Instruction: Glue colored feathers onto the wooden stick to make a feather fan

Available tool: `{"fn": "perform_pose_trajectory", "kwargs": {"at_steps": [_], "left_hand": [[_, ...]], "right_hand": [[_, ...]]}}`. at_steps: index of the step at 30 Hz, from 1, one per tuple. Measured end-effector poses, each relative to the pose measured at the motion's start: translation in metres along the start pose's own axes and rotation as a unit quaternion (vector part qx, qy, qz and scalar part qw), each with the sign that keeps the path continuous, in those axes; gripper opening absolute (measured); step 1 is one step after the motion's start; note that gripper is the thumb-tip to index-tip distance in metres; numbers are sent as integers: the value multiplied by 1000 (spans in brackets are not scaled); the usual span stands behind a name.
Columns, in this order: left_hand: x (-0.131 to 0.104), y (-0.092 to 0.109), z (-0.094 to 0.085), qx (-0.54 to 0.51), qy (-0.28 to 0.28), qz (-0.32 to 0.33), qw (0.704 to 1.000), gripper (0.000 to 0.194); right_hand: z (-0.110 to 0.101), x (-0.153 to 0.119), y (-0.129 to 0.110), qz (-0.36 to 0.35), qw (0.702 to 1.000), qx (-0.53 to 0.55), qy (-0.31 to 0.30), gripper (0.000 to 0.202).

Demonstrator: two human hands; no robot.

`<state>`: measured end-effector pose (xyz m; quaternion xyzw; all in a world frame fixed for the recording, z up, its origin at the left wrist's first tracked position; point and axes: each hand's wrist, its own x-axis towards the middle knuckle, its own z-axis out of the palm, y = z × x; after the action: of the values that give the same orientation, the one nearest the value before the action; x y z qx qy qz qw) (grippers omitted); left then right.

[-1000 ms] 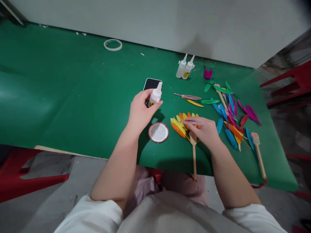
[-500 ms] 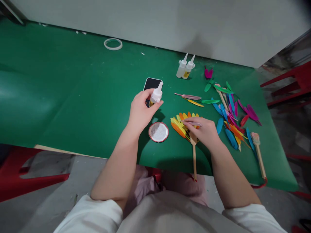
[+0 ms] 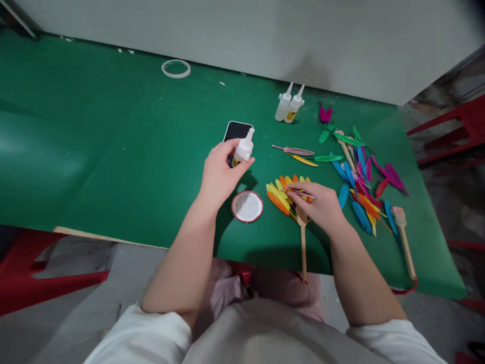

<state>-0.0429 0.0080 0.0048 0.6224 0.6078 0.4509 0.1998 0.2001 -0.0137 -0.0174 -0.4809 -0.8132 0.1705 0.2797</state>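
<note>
My left hand [image 3: 222,169] is closed around a white glue bottle [image 3: 243,150], whose nozzle points up. Below it on the table lies a round white lid [image 3: 247,206] with a red rim. My right hand [image 3: 318,205] pinches a pair of tweezers [image 3: 303,194]. Their tips are over a fan of yellow and orange feathers [image 3: 278,197], spread around the head of a wooden stick [image 3: 303,242] that reaches past the table's front edge. My right hand covers part of the fan. A phone [image 3: 238,130] lies partly behind my left hand.
Two more glue bottles [image 3: 283,107] stand by the wall. Loose colourful feathers [image 3: 361,212] are heaped to the right, near a wooden-handled brush [image 3: 403,242]. A tape ring [image 3: 176,69] lies at the back left. Red chairs [image 3: 56,273] flank the green table [image 3: 113,151].
The tweezers in my right hand have tilted slightly, and that hand has shifted a touch to the right. My left hand and the glue bottle look unmoved.
</note>
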Motion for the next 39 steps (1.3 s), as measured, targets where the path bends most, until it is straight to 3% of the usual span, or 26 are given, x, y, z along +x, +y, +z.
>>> {"fn": "perform_pose_trajectory", "kwargs": {"at_steps": [10, 22, 39], "left_hand": [[1, 0, 1, 4, -1, 0, 1000, 33], [0, -1, 2, 0, -9, 2, 1000, 33], [0, 0, 2, 1, -16, 3, 1000, 31]], "right_hand": [[-4, 0, -2, 27, 998, 25, -50, 15], [-2, -1, 3, -44, 995, 74, -56, 19], [-5, 0, 1, -61, 995, 39, -73, 24]]}}
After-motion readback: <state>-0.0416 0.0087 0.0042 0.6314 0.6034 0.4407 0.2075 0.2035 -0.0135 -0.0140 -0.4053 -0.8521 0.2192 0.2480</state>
